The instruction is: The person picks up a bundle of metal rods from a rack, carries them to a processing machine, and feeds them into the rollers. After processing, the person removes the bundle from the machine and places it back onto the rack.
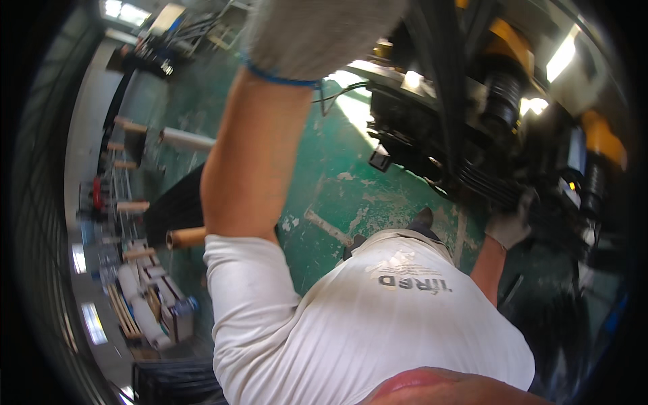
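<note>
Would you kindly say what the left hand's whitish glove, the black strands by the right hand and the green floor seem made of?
Whitish glove: probably matte knit cotton; fuzzy-looking surface, blue-edged cuff.
Black parallel strands: perhaps rubber or plastic; dull sheen, too blurred to settle.
Green floor: likely painted concrete, worn in pale patches.

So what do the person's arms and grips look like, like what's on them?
The left grip wears a pale greyish glove with a blue edge at the wrist. The right grip wears a pale greyish glove too. The left arm has a short white sleeve, and both forearms are bare. I can't make out the right sleeve.
</note>
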